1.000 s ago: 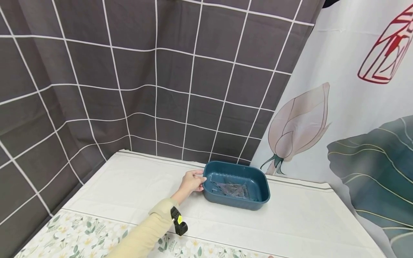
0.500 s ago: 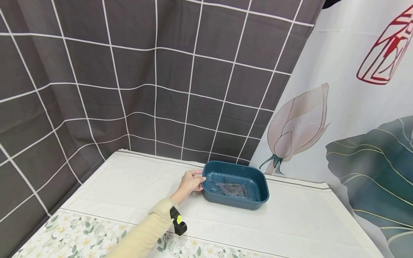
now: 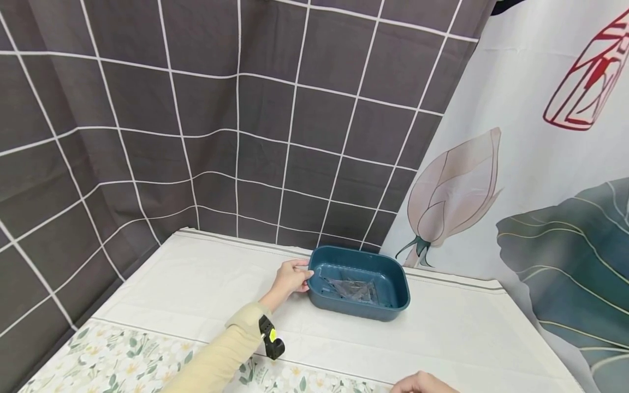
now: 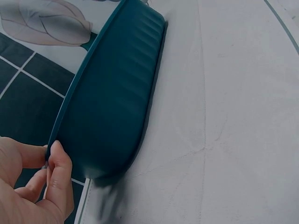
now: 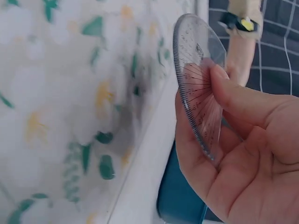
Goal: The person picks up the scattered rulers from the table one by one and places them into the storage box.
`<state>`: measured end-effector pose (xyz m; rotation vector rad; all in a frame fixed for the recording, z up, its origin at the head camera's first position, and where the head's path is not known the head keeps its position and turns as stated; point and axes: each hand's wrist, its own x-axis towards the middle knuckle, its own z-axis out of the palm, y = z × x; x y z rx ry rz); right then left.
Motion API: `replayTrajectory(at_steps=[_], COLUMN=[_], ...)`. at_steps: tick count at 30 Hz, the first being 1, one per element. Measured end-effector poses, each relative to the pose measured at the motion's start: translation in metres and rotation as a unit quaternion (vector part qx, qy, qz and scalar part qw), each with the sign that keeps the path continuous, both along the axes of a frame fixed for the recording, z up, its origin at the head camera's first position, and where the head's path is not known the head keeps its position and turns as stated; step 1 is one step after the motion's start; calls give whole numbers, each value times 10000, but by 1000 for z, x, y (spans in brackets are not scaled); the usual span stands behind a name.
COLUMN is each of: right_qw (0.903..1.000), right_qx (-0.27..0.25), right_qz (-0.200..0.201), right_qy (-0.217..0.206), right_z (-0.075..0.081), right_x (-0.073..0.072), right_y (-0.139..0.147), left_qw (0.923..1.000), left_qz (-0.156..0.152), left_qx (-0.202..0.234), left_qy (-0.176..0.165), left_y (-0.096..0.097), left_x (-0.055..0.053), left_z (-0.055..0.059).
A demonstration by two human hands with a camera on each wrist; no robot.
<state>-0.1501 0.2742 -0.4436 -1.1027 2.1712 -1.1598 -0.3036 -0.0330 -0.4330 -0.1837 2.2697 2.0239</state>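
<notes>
My left hand (image 3: 291,278) pinches the left rim of a dark blue plastic basin (image 3: 361,312) standing on the white cloth. The left wrist view shows thumb and fingers at the basin's (image 4: 110,98) rim. Inside the basin lie thin clear plastic pieces (image 3: 355,289). My right hand (image 5: 254,144) holds a clear plastic protractor (image 5: 194,51) with dark markings between thumb and fingers, above the floral part of the cloth. In the head view only the top of my right hand (image 3: 423,383) shows at the bottom edge, and the protractor is out of that picture.
A white tablecloth (image 3: 472,333) with a floral band (image 3: 132,355) at the front covers the table. Behind the basin hangs a dark grid-patterned curtain (image 3: 265,185); at the right is a white curtain with a printed flower (image 3: 449,191).
My right hand has come into the head view at the bottom edge. The left hand and the basin stay in place.
</notes>
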Motion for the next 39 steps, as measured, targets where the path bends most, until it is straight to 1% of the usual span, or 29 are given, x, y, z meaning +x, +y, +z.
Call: replayTrajectory(at_steps=[1,2,5,6,8,11,13,15,18,20,24,27,31,33,35,39], right_qw=[9984,9912,9848,9839,9833,9829,9781,9742,9687,9671,9576,9456,9315,9260,9226,9226], right_qx=[-237,-221,-286,-303,-280,-112,3,71,13,-126,-214,-123,30,95,126,187], right_qz=[-28,-413,-648,-794,-1135,-1636,-1991,-2219,-2466,-2531,-2865,-3241,-3636,-3774,-3855,-3853], right_qy=[-504,-1241,-1584,-1573,-1393,-833,-606,-402,-276,-217,-204,-270,-87,3,38,4], right_z=[4,11,22,25,31,38,44,49,52,51,47,47,47,45,41,30], right_x=[-5,-10,-21,-24,-31,-42,-50,-59,-75,-86,-105,-114,-126,-131,-136,-144], right_y=[2,4,6,5,3,-1,-4,-6,-8,-7,-11,-19,-27,-29,-29,-32], left_qw=[10000,10000,10000,10000,10000,9999,9999,10000,10000,10000,10000,10000,10000,10000,9999,9999], left_qz=[2,6,-2,-2,-7,-14,-14,-10,-10,-5,-1,-9,-6,-21,-28,-25], left_qx=[10,13,21,37,72,100,102,71,51,42,56,64,76,75,89,94], left_qy=[-7,-19,7,11,15,40,45,48,28,23,9,18,37,52,56,47], left_y=[0,0,0,1,1,1,1,1,2,2,3,3,3,4,5,6], left_x=[0,0,0,0,0,-1,-2,-2,-3,-3,-4,-4,-3,-3,-3,-1], left_z=[0,0,-1,-1,-2,-3,-4,-4,-5,-6,-7,-8,-8,-8,-7,-6])
